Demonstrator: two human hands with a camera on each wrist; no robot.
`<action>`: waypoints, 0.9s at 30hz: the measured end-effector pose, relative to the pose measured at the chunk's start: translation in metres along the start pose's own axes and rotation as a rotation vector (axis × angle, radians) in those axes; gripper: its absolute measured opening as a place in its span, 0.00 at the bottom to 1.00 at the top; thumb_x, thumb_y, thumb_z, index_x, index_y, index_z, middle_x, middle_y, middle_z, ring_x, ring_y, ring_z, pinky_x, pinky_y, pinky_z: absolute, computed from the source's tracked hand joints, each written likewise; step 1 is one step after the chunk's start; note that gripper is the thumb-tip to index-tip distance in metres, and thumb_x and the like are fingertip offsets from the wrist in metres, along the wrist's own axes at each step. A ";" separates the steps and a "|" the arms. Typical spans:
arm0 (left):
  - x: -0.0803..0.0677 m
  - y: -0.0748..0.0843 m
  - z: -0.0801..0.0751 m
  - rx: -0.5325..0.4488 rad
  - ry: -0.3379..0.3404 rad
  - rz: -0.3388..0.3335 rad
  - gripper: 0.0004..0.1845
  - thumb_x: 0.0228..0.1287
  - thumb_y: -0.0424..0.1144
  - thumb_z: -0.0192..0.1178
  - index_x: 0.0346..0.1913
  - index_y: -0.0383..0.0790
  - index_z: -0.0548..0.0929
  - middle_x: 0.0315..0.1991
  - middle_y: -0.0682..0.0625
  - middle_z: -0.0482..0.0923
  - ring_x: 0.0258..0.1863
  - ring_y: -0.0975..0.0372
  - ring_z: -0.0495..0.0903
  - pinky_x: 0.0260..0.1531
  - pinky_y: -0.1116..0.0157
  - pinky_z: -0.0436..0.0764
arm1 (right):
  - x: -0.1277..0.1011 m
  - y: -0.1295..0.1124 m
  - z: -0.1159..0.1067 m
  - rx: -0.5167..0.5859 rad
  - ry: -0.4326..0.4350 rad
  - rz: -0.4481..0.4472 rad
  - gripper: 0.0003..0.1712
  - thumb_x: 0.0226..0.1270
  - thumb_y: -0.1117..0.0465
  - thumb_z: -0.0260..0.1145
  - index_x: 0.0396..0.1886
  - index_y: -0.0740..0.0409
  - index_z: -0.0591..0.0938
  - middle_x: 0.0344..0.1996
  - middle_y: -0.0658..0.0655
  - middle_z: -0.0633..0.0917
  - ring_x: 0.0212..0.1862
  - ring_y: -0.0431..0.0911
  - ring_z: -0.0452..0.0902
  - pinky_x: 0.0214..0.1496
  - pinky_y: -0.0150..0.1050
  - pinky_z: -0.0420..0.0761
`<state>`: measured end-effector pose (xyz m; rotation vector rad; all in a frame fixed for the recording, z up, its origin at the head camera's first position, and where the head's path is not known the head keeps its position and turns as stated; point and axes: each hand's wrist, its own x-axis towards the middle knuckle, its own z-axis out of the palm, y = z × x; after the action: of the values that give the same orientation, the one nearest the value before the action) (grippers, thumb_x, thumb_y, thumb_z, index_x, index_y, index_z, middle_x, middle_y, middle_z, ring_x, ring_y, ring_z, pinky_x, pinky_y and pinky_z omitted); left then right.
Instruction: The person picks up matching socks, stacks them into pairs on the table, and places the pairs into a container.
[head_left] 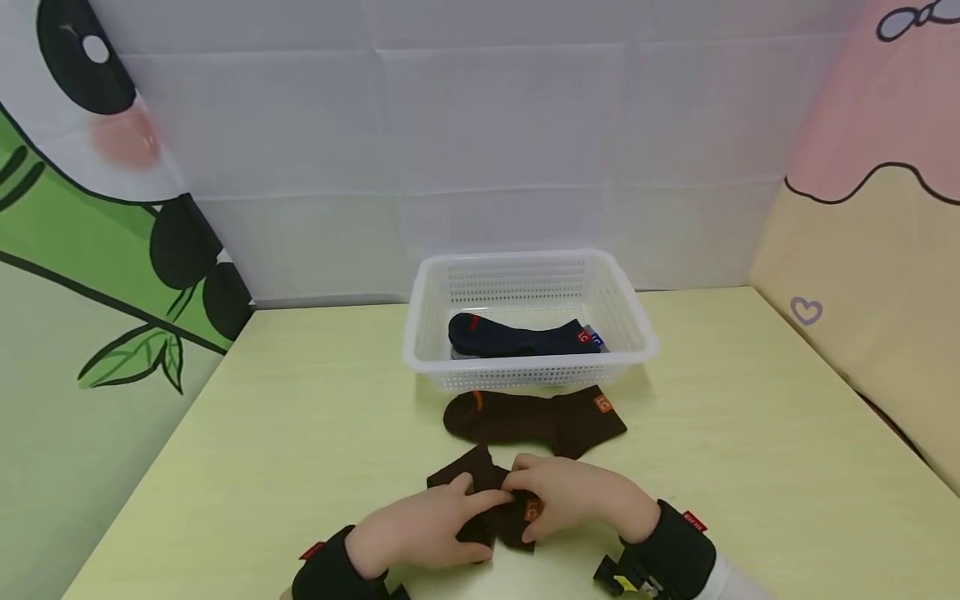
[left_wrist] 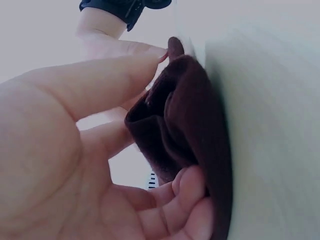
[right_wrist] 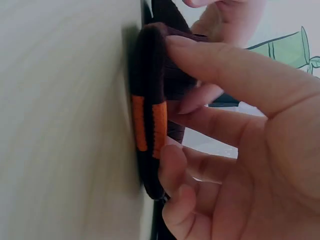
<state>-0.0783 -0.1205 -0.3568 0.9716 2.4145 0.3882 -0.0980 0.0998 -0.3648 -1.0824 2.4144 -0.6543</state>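
Observation:
Near the front of the table, both hands are on dark brown sock fabric, folded or crossed over itself; whether it is one sock or two I cannot tell. My left hand (head_left: 423,525) holds its left side, and in the left wrist view the curled fingers (left_wrist: 192,187) grip the brown sock (left_wrist: 210,125) by an edge. On the other side my right hand (head_left: 581,492) pinches the part with an orange patch, the thumb and fingers around the brown sock (right_wrist: 150,65) in the right wrist view. Part of the fabric is hidden under the hands.
Just beyond the hands another brown sock (head_left: 517,418) lies flat, its orange-marked cuff to the right. Behind it stands a white plastic basket (head_left: 427,300) holding dark navy socks (head_left: 517,337) and something grey beneath. Printed cloth walls (head_left: 495,150) border the table (head_left: 225,467).

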 end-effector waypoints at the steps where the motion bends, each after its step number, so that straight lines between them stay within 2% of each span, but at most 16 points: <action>1: 0.000 0.000 -0.001 -0.016 0.001 -0.014 0.30 0.61 0.51 0.62 0.66 0.56 0.67 0.43 0.50 0.70 0.33 0.68 0.74 0.38 0.68 0.76 | 0.000 0.000 0.001 0.003 0.001 0.005 0.21 0.50 0.56 0.75 0.45 0.51 0.80 0.37 0.44 0.72 0.30 0.33 0.65 0.36 0.26 0.69; 5: 0.002 -0.001 -0.003 -0.069 0.019 -0.032 0.23 0.65 0.47 0.59 0.57 0.47 0.64 0.42 0.50 0.73 0.32 0.68 0.75 0.36 0.69 0.75 | 0.002 0.003 0.004 0.013 0.008 0.011 0.22 0.48 0.54 0.77 0.44 0.50 0.80 0.36 0.44 0.72 0.29 0.32 0.65 0.34 0.26 0.69; 9: 0.003 -0.003 -0.003 -0.105 0.063 0.001 0.17 0.67 0.46 0.57 0.47 0.43 0.62 0.32 0.56 0.72 0.27 0.70 0.71 0.32 0.72 0.71 | 0.004 0.006 0.006 -0.019 0.037 0.009 0.12 0.54 0.53 0.72 0.38 0.49 0.81 0.33 0.44 0.72 0.29 0.32 0.65 0.35 0.26 0.69; 11: 0.003 -0.004 -0.003 -0.101 0.080 0.009 0.16 0.67 0.47 0.56 0.46 0.43 0.64 0.30 0.57 0.72 0.26 0.71 0.71 0.31 0.72 0.70 | 0.004 0.008 0.006 -0.037 0.050 0.018 0.07 0.57 0.55 0.70 0.33 0.48 0.81 0.30 0.44 0.71 0.29 0.33 0.65 0.35 0.27 0.69; 13: 0.003 -0.004 -0.002 -0.078 0.085 0.004 0.18 0.67 0.50 0.56 0.49 0.42 0.67 0.35 0.56 0.76 0.31 0.70 0.74 0.35 0.71 0.73 | 0.004 0.009 0.005 -0.048 0.054 0.037 0.06 0.56 0.56 0.70 0.28 0.48 0.80 0.28 0.43 0.71 0.29 0.33 0.64 0.34 0.27 0.69; 15: 0.004 -0.004 -0.002 -0.041 0.086 -0.007 0.21 0.68 0.51 0.54 0.55 0.41 0.70 0.44 0.53 0.79 0.39 0.68 0.78 0.41 0.69 0.76 | 0.003 0.011 0.004 -0.040 0.048 0.057 0.07 0.55 0.58 0.71 0.24 0.47 0.79 0.27 0.43 0.70 0.28 0.34 0.64 0.33 0.28 0.68; 18: 0.006 -0.005 -0.001 0.034 0.109 -0.017 0.23 0.69 0.48 0.53 0.61 0.40 0.72 0.52 0.50 0.78 0.50 0.62 0.78 0.49 0.65 0.76 | 0.002 0.011 0.002 -0.030 0.043 0.079 0.09 0.52 0.61 0.71 0.22 0.47 0.79 0.26 0.42 0.70 0.28 0.34 0.64 0.33 0.28 0.68; 20: 0.007 -0.006 0.000 0.077 0.149 -0.007 0.21 0.69 0.45 0.55 0.60 0.40 0.75 0.52 0.49 0.79 0.51 0.60 0.79 0.50 0.63 0.77 | 0.001 0.012 0.000 -0.034 0.035 0.094 0.09 0.51 0.63 0.72 0.21 0.47 0.79 0.25 0.43 0.70 0.27 0.35 0.65 0.32 0.29 0.68; 23: 0.008 -0.010 0.000 0.119 0.248 -0.001 0.15 0.66 0.41 0.58 0.53 0.40 0.80 0.42 0.49 0.80 0.41 0.60 0.79 0.42 0.66 0.77 | 0.000 0.013 -0.002 -0.058 0.028 0.113 0.11 0.48 0.64 0.73 0.19 0.49 0.78 0.23 0.43 0.70 0.26 0.36 0.64 0.31 0.30 0.67; 25: 0.007 -0.012 0.001 0.117 0.330 -0.011 0.11 0.63 0.39 0.61 0.46 0.40 0.82 0.35 0.49 0.75 0.34 0.59 0.73 0.36 0.66 0.73 | -0.002 0.014 -0.004 -0.072 0.039 0.128 0.12 0.46 0.64 0.74 0.20 0.50 0.76 0.23 0.44 0.70 0.26 0.37 0.63 0.30 0.30 0.66; 27: 0.007 -0.015 0.002 0.119 0.403 -0.030 0.05 0.61 0.39 0.62 0.39 0.42 0.83 0.36 0.48 0.71 0.34 0.59 0.67 0.34 0.64 0.69 | -0.003 0.015 -0.005 -0.082 0.066 0.150 0.15 0.44 0.63 0.76 0.21 0.51 0.75 0.23 0.45 0.68 0.26 0.38 0.63 0.29 0.31 0.65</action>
<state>-0.0900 -0.1257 -0.3672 0.9816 2.8391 0.4716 -0.1068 0.1122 -0.3688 -0.9132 2.5692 -0.5529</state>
